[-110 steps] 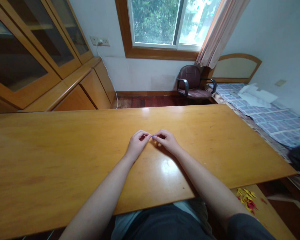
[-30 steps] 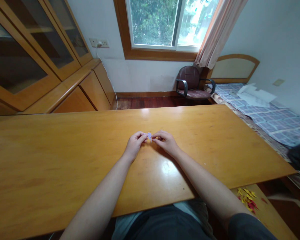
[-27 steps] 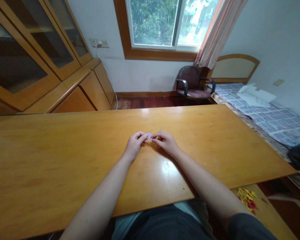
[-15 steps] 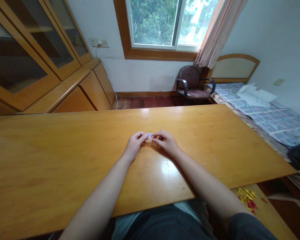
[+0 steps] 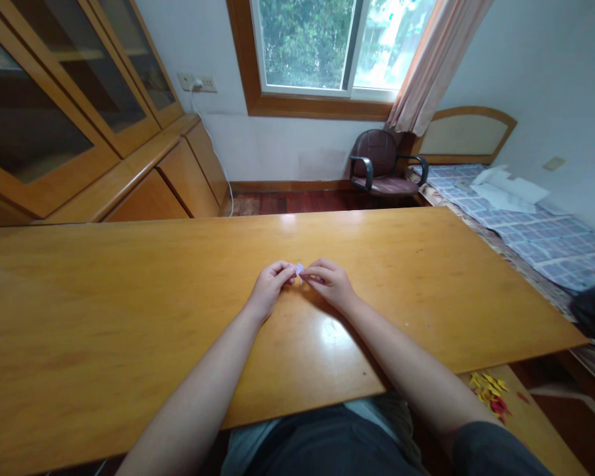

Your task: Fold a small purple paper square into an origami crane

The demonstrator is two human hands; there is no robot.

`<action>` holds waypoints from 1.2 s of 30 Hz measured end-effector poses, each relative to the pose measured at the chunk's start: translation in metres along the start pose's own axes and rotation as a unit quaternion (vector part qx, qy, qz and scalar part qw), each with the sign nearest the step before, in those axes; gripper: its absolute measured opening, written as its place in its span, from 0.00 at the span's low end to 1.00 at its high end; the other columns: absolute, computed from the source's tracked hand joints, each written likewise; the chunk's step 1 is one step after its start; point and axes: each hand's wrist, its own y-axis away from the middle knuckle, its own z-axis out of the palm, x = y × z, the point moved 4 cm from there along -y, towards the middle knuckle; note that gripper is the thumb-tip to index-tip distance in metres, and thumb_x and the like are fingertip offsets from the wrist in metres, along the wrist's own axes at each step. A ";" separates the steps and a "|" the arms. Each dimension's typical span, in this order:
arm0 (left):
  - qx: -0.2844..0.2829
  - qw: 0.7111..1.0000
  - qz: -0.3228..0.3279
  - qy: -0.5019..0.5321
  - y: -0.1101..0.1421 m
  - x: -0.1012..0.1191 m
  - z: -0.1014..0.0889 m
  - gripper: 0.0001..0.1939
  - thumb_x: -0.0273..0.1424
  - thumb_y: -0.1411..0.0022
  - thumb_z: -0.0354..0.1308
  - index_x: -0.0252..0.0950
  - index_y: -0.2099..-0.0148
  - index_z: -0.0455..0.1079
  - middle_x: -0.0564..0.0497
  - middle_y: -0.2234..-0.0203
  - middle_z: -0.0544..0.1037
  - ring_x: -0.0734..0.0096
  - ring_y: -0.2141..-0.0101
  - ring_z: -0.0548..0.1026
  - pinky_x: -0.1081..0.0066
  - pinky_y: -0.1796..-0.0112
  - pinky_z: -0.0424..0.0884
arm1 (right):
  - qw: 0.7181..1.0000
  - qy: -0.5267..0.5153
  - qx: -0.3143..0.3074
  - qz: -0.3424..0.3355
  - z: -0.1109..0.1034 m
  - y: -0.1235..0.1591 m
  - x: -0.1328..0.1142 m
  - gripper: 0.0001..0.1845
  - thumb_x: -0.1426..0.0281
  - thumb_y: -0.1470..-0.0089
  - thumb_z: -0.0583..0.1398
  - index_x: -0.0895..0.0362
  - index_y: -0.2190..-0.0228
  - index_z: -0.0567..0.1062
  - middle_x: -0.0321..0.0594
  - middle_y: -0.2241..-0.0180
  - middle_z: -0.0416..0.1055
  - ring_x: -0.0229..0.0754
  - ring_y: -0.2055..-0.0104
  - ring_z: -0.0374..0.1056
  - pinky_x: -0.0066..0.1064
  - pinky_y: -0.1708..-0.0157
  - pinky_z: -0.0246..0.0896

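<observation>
A small piece of pale purple folded paper (image 5: 299,270) is held just above the middle of the table, between my two hands. My left hand (image 5: 272,281) pinches its left side with thumb and forefinger, the other fingers curled under. From the right, my right hand (image 5: 330,279) has thumb and forefinger closed together on the paper's right edge. The fingertips cover part of the paper, so its exact folded shape is too small to make out.
The wooden table (image 5: 129,317) spreads under both forearms. Several yellow and red folded paper pieces (image 5: 490,395) lie on a lower wooden surface at the right. Beyond the table stand a brown armchair (image 5: 381,165), a bed (image 5: 535,225) and a glass-door cabinet (image 5: 119,178).
The right thumb and forefinger, apart beside the paper before, have come together on its edge. The paper has shifted and turned slightly. My left hand keeps its pinch.
</observation>
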 end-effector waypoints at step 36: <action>0.002 0.993 0.084 -0.081 0.006 0.009 0.002 0.08 0.33 0.47 0.65 0.36 0.64 0.74 0.51 0.69 0.78 0.67 0.65 0.75 0.69 0.59 0.69 | 0.998 0.052 -0.019 -0.016 -0.001 0.000 -0.007 0.07 0.70 0.39 0.60 0.53 0.62 0.80 0.42 0.66 0.74 0.37 0.69 0.70 0.26 0.68 0.67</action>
